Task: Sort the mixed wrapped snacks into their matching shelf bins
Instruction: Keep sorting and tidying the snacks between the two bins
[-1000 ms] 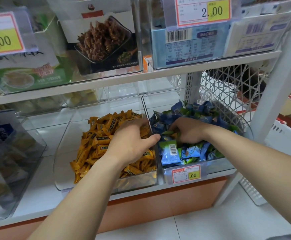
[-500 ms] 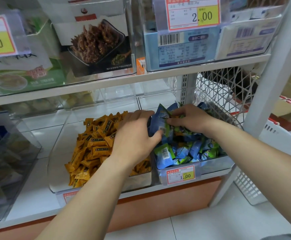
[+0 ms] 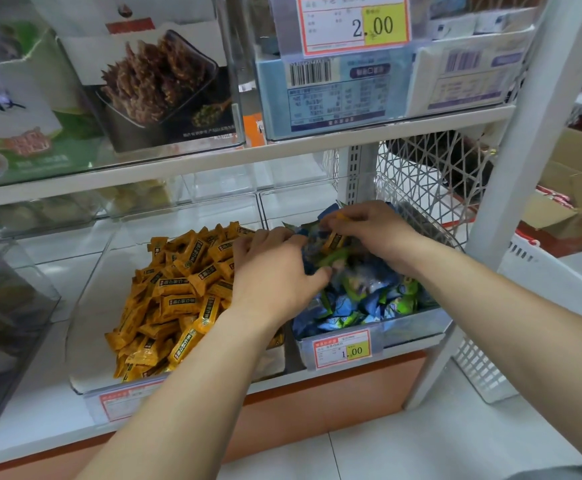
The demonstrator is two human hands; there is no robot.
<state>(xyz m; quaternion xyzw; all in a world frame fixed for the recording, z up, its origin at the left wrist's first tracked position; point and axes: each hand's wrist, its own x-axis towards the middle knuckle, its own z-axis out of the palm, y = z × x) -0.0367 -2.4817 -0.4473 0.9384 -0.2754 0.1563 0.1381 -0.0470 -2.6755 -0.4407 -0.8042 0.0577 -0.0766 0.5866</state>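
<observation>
Two clear bins stand side by side on the low shelf. The left bin (image 3: 88, 341) holds a heap of orange wrapped snacks (image 3: 175, 292). The right bin (image 3: 411, 327) holds blue and green wrapped snacks (image 3: 369, 296). Both hands work in the right bin's pile. My right hand (image 3: 372, 230) pinches an orange snack (image 3: 334, 240) that lies among the blue ones. My left hand (image 3: 275, 271) grips a bunch of blue and green wrappers at the pile's left side, thumb underneath.
An upper shelf (image 3: 234, 161) with boxed goods hangs close above the bins. A white upright post (image 3: 511, 202) stands at the right, a white plastic basket (image 3: 525, 306) beyond it. Another clear bin (image 3: 9, 306) sits at the far left. Price tags front both bins.
The blue packet held up between both hands has come down into the pile. My right hand now pinches an orange snack there. The view has shifted closer to the shelf.
</observation>
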